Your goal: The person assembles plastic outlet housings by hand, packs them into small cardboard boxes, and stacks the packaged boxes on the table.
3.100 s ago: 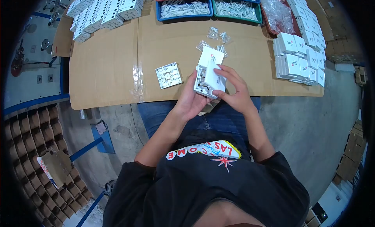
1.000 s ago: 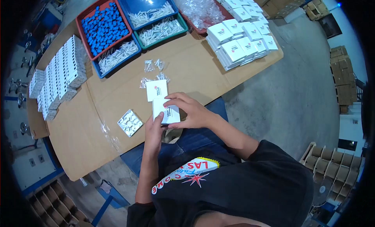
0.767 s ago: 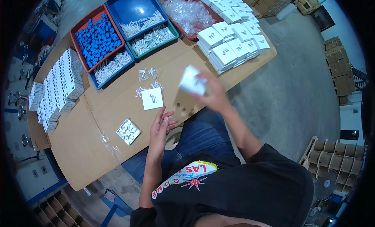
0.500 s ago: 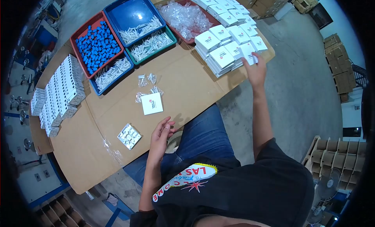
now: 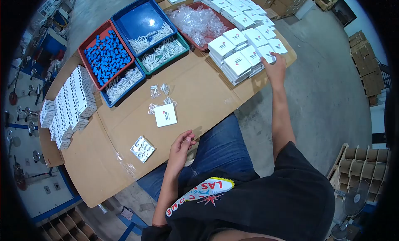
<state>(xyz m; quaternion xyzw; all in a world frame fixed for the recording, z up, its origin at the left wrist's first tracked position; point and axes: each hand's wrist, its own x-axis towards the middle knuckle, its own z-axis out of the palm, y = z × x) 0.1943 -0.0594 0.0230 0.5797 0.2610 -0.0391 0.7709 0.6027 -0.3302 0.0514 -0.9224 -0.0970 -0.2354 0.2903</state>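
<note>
My right hand (image 5: 276, 69) is at the near right edge of the stacked white square plates (image 5: 239, 63), which carry a small printed logo. Its thumb and forefinger touch the near corner of one white plate (image 5: 264, 51) lying on top. Above the table's front edge, my left hand (image 5: 180, 149) hovers with loosely curled fingers apart and nothing in them. Left of it lies a square piece (image 5: 142, 149) with a silvery, patterned face. A single white plate (image 5: 166, 115) sits farther back, beside several small clear bags (image 5: 155, 91) of white pieces.
Along the back stand a red tray (image 5: 107, 58) of blue parts, blue (image 5: 137, 17) and green (image 5: 183, 54) trays of white sticks, and a red tray of clear bags (image 5: 201, 23). Rows of white boxes (image 5: 75, 104) line the left. Cardboard (image 5: 199, 83) covers the table.
My right hand has pushed the white plate slightly back, and it now lies flatter and in line on the stack. My left hand has hardly moved. The whole view has shifted slightly.
</note>
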